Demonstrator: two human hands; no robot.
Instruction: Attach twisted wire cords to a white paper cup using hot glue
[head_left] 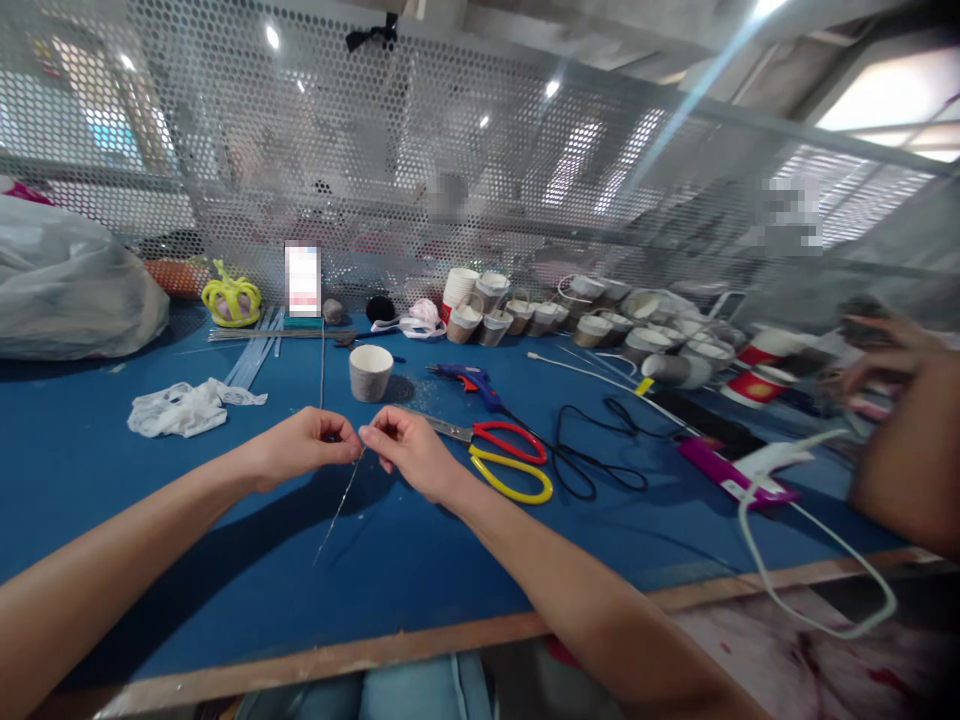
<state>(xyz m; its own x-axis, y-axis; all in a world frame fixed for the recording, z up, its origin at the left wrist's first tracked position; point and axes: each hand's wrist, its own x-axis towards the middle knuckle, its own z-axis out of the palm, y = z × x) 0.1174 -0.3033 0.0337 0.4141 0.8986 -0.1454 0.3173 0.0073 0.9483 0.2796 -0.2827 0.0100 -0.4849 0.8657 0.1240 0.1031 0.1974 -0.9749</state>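
My left hand and my right hand meet above the blue table, both pinched on a thin twisted strand. The strand hangs down and to the left from the fingertips. Just beyond the hands stands a small grey cup with a white inside. Scissors with one red and one yellow handle lie right of my right hand, their blades partly behind it. Behind them is a blue glue gun with a red trigger.
White lace, glue sticks and a phone are at the left. Several wrapped cups line the back right. A power strip and cables lie at the right, beside another person's arm.
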